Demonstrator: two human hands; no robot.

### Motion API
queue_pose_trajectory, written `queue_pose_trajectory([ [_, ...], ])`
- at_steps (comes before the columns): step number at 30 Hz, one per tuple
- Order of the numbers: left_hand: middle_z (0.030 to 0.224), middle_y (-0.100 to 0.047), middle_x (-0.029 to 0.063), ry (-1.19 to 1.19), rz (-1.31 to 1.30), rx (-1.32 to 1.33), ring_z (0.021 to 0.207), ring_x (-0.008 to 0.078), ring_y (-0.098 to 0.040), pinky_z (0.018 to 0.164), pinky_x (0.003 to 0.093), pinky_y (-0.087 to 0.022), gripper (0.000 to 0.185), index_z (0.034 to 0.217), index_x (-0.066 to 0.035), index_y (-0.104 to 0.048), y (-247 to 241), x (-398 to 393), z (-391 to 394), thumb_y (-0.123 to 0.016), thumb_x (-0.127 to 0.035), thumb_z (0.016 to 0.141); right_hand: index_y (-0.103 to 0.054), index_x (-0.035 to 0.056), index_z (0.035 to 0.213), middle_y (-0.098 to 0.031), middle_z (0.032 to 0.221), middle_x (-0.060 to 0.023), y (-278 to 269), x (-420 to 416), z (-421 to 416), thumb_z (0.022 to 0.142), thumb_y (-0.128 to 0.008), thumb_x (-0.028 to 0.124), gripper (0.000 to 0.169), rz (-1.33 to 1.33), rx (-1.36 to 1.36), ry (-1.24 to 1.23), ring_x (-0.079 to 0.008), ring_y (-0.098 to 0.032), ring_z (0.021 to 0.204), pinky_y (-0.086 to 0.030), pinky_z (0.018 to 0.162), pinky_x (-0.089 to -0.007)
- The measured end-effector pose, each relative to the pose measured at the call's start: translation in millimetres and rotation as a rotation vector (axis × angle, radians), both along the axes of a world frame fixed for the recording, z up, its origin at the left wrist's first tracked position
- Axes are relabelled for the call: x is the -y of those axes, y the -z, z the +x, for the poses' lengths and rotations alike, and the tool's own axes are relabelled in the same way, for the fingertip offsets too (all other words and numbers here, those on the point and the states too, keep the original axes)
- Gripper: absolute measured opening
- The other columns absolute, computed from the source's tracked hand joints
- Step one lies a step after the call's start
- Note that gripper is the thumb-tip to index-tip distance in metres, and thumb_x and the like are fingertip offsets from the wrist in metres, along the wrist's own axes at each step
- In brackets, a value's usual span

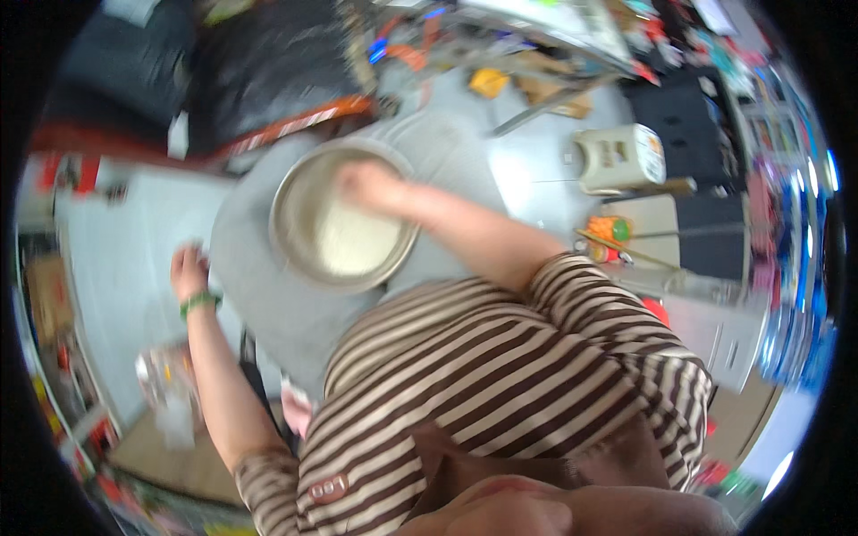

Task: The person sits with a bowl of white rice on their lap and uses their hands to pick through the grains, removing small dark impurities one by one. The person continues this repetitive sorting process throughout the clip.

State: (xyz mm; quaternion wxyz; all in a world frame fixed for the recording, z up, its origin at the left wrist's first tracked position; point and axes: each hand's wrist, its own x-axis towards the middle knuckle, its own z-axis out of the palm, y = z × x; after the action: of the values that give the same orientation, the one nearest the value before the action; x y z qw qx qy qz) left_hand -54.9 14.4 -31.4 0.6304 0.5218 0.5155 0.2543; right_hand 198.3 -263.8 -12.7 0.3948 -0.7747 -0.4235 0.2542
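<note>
A round metal pot [293, 218] rests on my lap, on grey trousers [268, 321]. A pale, fine-looking substance [355, 242], perhaps rice or flour, covers the pot's floor. Inside the pot, over its far part, is my right hand [371, 189]; it is blurred, with the fingers bent downward, and whatever it may hold is hidden. My left hand [189, 270] hangs beside my left knee, away from the pot, with its fingers partly curled. A green bangle [200, 303] circles that wrist. I see nothing held in the left hand, but its palm is hidden.
Black bags [275, 67] rise ahead on the left behind an orange-red edge [315, 117]. A beige plastic container [620, 159] stands to the right, near an orange item with a green top [608, 229]. Behind my left arm lies a clear plastic bag [171, 382].
</note>
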Motion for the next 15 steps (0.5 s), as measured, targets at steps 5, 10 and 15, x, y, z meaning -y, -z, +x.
queue_pose_trajectory([
  [5, 0.08, -0.057, 0.0009, 0.069, -0.029, 0.056, 0.06, 0.0077, -0.046, 0.051, 0.0195, -0.036, 0.012, 0.084, -0.008, -0.051, 8.1, 7.7, 16.7, -0.053, -0.02, 0.083, -0.056, 0.0078, 0.069, -0.058, 0.066, -0.013, -18.9, 16.7, -3.2, 0.066, -0.055, 0.01, 0.004, -0.095, 0.135, -0.04, -0.0298, -0.056, 0.062, -0.045, 0.058, -0.0391],
  [10, 0.078, -0.057, 0.0017, -0.002, -0.013, 0.042, 0.059, 0.0077, -0.047, 0.05, 0.0182, -0.035, 0.012, 0.084, -0.01, -0.05, 1.2, 7.2, 18.1, -0.055, -0.021, 0.082, -0.059, 0.0069, 0.068, -0.059, 0.068, -0.014, -23.4, 14.4, -5.9, 0.066, -0.054, 0.009, 0.006, -0.135, 0.083, -0.046, -0.0304, -0.057, 0.063, -0.045, 0.06, -0.0382],
  [15, 0.077, -0.056, 0.0037, 0.018, 0.085, -0.037, 0.061, 0.0098, -0.05, 0.046, 0.0213, -0.04, 0.008, 0.086, -0.01, -0.05, 24.3, -16.1, 3.9, -0.054, -0.016, 0.082, -0.059, 0.0046, 0.074, -0.058, 0.063, -0.0035, -50.5, 11.9, -1.2, 0.073, -0.056, 0.016, 0.011, -0.134, -0.603, -0.045, -0.013, -0.055, 0.059, -0.045, 0.055, -0.0288],
])
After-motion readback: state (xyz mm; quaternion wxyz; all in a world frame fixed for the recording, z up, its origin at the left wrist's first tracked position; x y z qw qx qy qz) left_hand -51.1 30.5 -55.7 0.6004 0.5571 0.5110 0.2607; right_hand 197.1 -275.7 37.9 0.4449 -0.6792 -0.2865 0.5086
